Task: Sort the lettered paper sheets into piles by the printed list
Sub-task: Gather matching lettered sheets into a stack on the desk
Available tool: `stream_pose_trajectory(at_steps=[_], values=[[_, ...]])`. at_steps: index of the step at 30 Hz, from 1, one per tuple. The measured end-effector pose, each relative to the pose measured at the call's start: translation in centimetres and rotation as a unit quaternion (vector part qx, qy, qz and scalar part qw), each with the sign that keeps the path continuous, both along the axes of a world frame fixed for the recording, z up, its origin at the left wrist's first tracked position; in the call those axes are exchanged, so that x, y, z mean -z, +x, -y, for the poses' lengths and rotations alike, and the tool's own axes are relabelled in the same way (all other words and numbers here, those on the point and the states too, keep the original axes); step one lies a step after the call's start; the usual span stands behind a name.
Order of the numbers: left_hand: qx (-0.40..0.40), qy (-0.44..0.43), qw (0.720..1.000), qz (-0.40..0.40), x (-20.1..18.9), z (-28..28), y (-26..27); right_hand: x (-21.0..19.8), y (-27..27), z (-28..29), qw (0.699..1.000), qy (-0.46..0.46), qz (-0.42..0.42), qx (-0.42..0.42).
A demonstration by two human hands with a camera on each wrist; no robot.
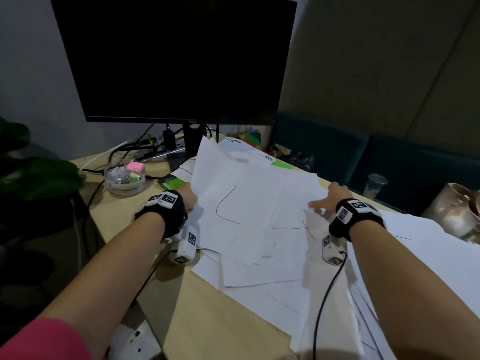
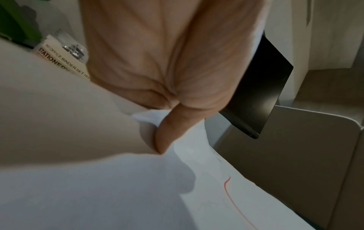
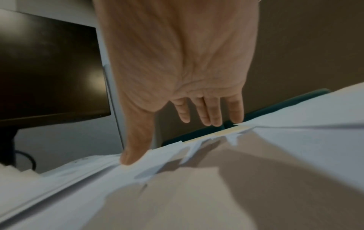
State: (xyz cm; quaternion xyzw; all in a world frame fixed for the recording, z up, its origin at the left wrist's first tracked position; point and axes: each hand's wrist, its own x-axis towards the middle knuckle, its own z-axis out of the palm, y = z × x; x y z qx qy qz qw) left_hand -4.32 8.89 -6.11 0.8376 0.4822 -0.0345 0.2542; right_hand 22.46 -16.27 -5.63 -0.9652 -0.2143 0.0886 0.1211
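Note:
A loose heap of white paper sheets (image 1: 259,255) covers the middle of the desk. The top sheet (image 1: 239,193) bears a red curved stroke and is tilted up at its far end. My left hand (image 1: 191,196) pinches its left edge, thumb (image 2: 164,137) on top and the other fingers hidden under the paper (image 2: 226,194). My right hand (image 1: 324,201) hovers at the heap's right side with fingers (image 3: 210,115) straight and the thumb (image 3: 132,155) touching a sheet. Another pile of sheets (image 1: 428,255) lies at the right. A sheet with printed lines (image 1: 262,157) lies at the back.
A dark monitor (image 1: 176,58) stands behind the papers, with cables (image 1: 135,146) at its foot. A clear tub of clips and sticky notes (image 1: 124,178) sits at the left, beside plant leaves (image 1: 33,175). A plastic cup (image 1: 375,185) and a copper vessel (image 1: 457,209) stand at the right.

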Motion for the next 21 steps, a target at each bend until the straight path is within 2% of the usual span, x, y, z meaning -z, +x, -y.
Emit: stream_pose_trajectory(at_steps=[4, 7, 13, 17, 21], values=[[0.003, 0.000, 1.000, -0.022, -0.1, -0.4, 0.0, 0.4, 1.6, -0.8, 0.998, -0.001, -0.057, 0.023], [0.028, 0.020, 0.999, -0.036, -0.2, -0.5, -0.1, 0.5, 2.0, -0.7, 0.997, -0.071, -0.026, 0.033], [-0.039, -0.026, 0.998, 0.034, 0.2, -0.6, 0.7, 0.3, 2.5, -0.8, 0.994, -0.110, -0.007, -0.012], [-0.006, -0.017, 0.999, -0.028, 0.2, -1.4, 0.1, -0.2, 2.2, -0.7, 0.993, -0.109, -0.018, -0.031], [-0.041, -0.046, 0.996, 0.062, 0.5, -0.9, 0.6, -0.6, 2.0, -0.9, 0.993, -0.106, -0.031, -0.028]])
